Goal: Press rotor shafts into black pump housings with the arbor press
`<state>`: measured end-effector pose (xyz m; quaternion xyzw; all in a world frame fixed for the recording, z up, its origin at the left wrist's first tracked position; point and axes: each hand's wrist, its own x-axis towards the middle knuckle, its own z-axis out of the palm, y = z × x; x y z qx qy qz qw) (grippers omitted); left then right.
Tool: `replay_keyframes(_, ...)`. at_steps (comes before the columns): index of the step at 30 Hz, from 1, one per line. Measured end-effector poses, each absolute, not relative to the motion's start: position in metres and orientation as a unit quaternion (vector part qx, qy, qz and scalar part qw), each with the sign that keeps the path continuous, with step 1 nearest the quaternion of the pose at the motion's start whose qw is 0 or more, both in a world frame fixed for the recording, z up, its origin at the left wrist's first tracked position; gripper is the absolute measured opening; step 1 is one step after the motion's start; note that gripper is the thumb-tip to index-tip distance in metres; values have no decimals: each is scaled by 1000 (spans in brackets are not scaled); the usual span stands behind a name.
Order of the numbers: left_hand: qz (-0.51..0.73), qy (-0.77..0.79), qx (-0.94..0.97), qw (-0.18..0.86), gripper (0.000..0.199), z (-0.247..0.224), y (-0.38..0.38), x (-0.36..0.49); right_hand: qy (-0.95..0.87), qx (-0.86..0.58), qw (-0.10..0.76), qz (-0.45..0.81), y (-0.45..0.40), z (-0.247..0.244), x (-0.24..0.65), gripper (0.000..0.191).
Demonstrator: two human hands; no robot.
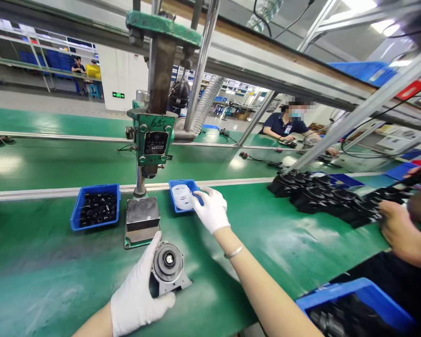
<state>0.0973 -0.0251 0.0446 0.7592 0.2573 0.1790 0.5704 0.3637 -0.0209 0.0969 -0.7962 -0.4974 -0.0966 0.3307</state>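
My left hand [140, 292], in a white glove, is wrapped round the side of a grey motor-like part [169, 263] with a round stepped top, a pale centre and a flat bracket at its lower edge. The part is held low over the green bench. My right hand [212, 208], also gloved, is at the right rim of a small blue tray [175, 209]. Its thumb and fingers are apart, with the tips beside the thin white ring-like sheets [182, 196] in that tray. Whether a fingertip touches a sheet I cannot make out.
A green press [154, 135] stands over a metal block [142, 213]. Left of it, a blue tray [73, 220] holds small black parts. Black parts [323, 196] are piled at right, near another person's hand [403, 229]. A blue bin [365, 285] sits at lower right.
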Motion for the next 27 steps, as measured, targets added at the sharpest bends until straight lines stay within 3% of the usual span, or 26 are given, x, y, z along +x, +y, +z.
replay_keyframes(6, 185, 231, 780, 552, 119, 37, -20, 94, -479, -809, 326, -97, 29, 87, 379, 8)
replay_keyframes(15, 159, 206, 775, 576, 116, 49, -6, 79, -544, -730, 411, 45, -27, 122, 356, 16)
replay_keyframes(19, 277, 197, 815, 469, 85, 49, 0, 74, -676, -608, 394, 133, -72, 120, 314, 4)
replay_keyframes(23, 338, 141, 879, 306, 45, 53, 7, 74, -763, -521, 368, 103, -86, 101, 296, 9)
replay_keyframes(27, 333, 102, 893, 284, 14, 60, 11, 77, -760, -537, 357, 75, -88, 94, 296, 12)
